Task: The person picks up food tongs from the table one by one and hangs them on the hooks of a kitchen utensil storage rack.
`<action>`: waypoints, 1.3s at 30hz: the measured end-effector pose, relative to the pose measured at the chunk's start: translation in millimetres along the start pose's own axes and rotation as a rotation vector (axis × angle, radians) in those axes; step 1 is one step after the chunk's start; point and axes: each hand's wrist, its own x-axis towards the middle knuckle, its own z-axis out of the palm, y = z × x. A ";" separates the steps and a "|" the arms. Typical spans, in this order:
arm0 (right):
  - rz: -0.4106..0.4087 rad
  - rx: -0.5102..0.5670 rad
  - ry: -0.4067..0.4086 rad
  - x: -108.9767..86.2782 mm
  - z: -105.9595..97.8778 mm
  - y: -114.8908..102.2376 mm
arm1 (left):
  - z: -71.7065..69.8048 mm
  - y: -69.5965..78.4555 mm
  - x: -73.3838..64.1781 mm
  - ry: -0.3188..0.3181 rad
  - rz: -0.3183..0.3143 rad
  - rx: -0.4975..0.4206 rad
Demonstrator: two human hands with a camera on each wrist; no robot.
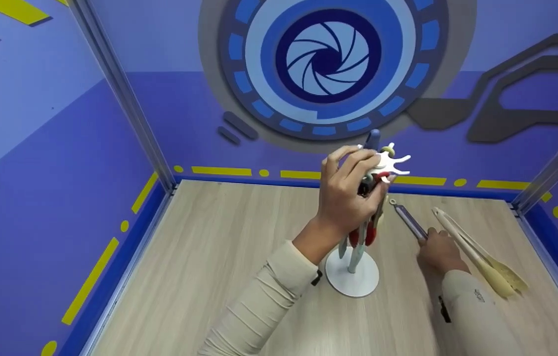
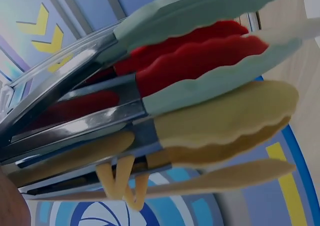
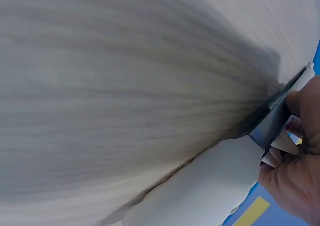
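Observation:
My left hand (image 1: pixel 345 190) grips the top of a white utensil stand (image 1: pixel 353 284), its fingers curled around the hub where tongs hang. The left wrist view shows tongs with pale green heads (image 2: pixel 190 18), red heads (image 2: pixel 200 58) and yellow-beige heads (image 2: pixel 225 113) hanging close together. My right hand (image 1: pixel 442 251) holds tongs with a grey handle (image 1: pixel 408 220) low over the table. In the right wrist view the fingers pinch their metal arm (image 3: pixel 272 126), and their white scalloped head (image 3: pixel 205 178) is near the wood. The right forearm hides that head in the head view.
Cream tongs (image 1: pixel 471 244) lie on the wooden table (image 1: pixel 239 247), to the right of my right hand. Blue printed walls (image 1: pixel 170 104) enclose the table on the back and sides, with metal posts (image 1: pixel 128 99) at the corners.

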 end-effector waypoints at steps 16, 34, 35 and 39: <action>0.019 -0.005 0.012 -4.4 2.7 0.3 | 9.9 6.0 -6.7 0.014 -0.071 -0.063; -0.049 -0.019 0.178 -4.3 11.4 4.7 | 8.8 7.5 -7.7 -0.005 -0.069 -0.008; -0.049 -0.012 0.182 -4.7 10.7 5.1 | 8.8 7.6 -7.8 -0.008 -0.068 -0.004; -0.019 0.048 0.163 -7.7 4.8 5.9 | 8.6 7.7 -9.1 -0.017 -0.067 -0.009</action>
